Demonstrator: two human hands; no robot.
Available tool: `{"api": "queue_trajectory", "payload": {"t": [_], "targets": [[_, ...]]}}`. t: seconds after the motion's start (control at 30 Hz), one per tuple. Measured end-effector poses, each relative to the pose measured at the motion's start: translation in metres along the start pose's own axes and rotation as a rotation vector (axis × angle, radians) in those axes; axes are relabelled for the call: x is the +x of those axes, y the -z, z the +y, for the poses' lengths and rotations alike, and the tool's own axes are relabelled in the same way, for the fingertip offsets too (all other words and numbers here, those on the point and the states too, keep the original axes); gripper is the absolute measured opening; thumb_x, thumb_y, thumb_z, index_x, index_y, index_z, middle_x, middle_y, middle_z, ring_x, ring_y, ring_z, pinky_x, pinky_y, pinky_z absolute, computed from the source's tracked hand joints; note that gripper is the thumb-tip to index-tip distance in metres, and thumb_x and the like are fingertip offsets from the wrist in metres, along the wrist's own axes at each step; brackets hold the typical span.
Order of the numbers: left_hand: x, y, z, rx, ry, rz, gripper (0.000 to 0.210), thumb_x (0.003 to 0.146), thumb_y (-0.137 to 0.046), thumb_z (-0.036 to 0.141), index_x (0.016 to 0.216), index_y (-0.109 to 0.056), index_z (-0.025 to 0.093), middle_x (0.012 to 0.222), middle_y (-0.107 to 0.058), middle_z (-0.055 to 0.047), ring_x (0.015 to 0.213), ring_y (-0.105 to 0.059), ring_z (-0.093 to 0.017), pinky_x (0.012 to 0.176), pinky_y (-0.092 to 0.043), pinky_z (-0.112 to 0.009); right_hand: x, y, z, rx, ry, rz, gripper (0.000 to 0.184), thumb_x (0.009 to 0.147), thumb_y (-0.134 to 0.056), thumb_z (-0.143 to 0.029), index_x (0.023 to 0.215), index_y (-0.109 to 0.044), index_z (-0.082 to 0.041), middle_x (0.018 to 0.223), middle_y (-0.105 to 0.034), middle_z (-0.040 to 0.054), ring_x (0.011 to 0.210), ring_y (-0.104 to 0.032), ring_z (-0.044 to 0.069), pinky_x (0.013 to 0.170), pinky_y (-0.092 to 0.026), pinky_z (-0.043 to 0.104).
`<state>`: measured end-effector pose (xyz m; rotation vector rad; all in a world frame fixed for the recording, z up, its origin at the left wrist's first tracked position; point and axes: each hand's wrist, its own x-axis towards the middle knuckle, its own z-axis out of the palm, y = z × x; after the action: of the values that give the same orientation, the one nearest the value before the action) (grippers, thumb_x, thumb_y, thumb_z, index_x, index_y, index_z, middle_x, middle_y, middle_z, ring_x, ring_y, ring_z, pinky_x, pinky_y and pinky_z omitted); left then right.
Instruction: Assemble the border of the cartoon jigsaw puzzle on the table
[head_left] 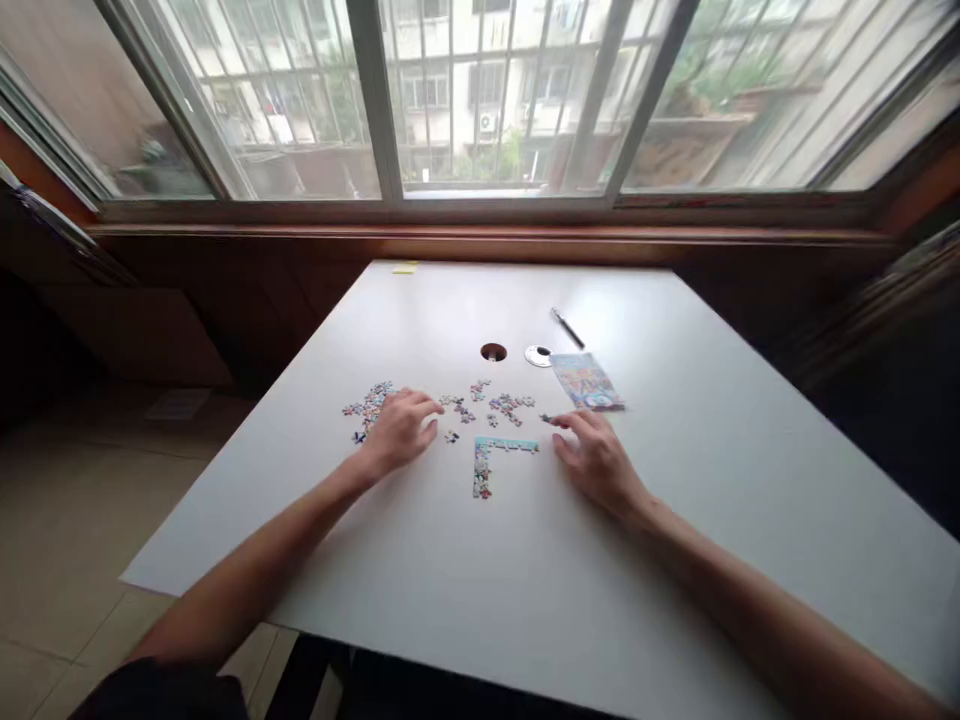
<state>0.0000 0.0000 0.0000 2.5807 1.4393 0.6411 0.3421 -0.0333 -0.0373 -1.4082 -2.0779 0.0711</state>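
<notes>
One wide window (367,110) with bars outside fills the top of the frame, and below it one white table (420,590) takes most of the picture. Two bare hands are over it. The left hand (401,430), at the centre left, has its fingers loosely bent and the thumb apart from them; it hides a part of the pieces under it. The right hand (596,455), right of the centre, is half curled, thumb and forefinger apart.

One printed bag (588,381) lies flat just above the right hand. In the middle of the frame there is one joined corner part (481,468) of a jigsaw, L-shaped, its arms along the top and the left, lying between the hands. One heap of loose pieces (369,408) lies beside and behind the left hand – too small and crowded to count. More scattered pieces (508,404) lie above the corner part.

One pen (568,328) is above the bag, one round cover (535,356) is by the bag's upper left corner, and one round hole (493,352) is left of the cover. Yellow paper (404,269) is at the table's far left corner. One small piece (545,418) is at the right fingertips – I cannot tell if it is pinched.
</notes>
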Motion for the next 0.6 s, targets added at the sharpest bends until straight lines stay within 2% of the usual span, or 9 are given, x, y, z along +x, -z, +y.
{"api": "queue_trajectory", "payload": {"t": [0.1, 0.17, 0.3, 0.43, 0.6], "targets": [[0.02, 0.016, -0.015, 0.008, -0.015, -0.112, 0.023, 0.09, -0.058, 0.021, 0.106, -0.074, 0.022, 0.108, -0.074, -0.005, 0.105, -0.063, -0.024, 0.096, -0.045, -0.041, -0.003, -0.002, -0.005, 0.011, 0.003, -0.012, 0.025, 0.095, -0.052, -0.024, 0.116, -0.065, -0.019, 0.107, -0.064, 0.0114, 0.102, -0.058, 0.029, 0.094, -0.05, 0.049], [0.035, 0.018, -0.021, 0.008, -0.036, -0.151, 0.023, 0.088, -0.061, 0.024, 0.107, -0.074, 0.022, 0.108, -0.073, -0.005, 0.105, -0.063, -0.024, 0.097, -0.045, -0.04, -0.004, -0.004, -0.004, 0.016, 0.01, -0.018, 0.028, 0.095, -0.051, -0.024, 0.119, -0.065, -0.021, 0.107, -0.063, 0.0116, 0.103, -0.058, 0.029, 0.094, -0.051, 0.049], [0.058, 0.001, -0.021, -0.004, -0.052, -0.186, 0.02, 0.089, -0.062, 0.028, 0.104, -0.076, 0.025, 0.107, -0.073, -0.005, 0.101, -0.065, -0.023, 0.095, -0.045, -0.04, -0.003, -0.006, 0.008, 0.026, 0.021, -0.021, 0.027, 0.096, -0.051, -0.024, 0.117, -0.067, -0.022, 0.108, -0.062, 0.0121, 0.103, -0.057, 0.029, 0.093, -0.051, 0.05], [0.067, -0.017, -0.022, -0.038, -0.049, -0.188, 0.018, 0.091, -0.058, 0.026, 0.095, -0.076, 0.023, 0.101, -0.071, -0.004, 0.09, -0.065, -0.018, 0.089, -0.048, -0.035, 0.001, -0.007, 0.014, 0.048, 0.01, -0.009, 0.022, 0.095, -0.052, -0.024, 0.112, -0.068, -0.021, 0.107, -0.063, 0.0118, 0.103, -0.056, 0.029, 0.094, -0.05, 0.05], [0.066, -0.02, -0.028, -0.13, -0.048, -0.177, 0.013, 0.087, -0.063, 0.026, 0.095, -0.072, 0.02, 0.097, -0.068, -0.005, 0.083, -0.065, -0.017, 0.083, -0.052, -0.033, 0.002, -0.007, 0.013, 0.06, 0.0, -0.014, 0.02, 0.095, -0.053, -0.024, 0.109, -0.067, -0.021, 0.105, -0.064, 0.0111, 0.101, -0.057, 0.028, 0.093, -0.051, 0.048]]}}
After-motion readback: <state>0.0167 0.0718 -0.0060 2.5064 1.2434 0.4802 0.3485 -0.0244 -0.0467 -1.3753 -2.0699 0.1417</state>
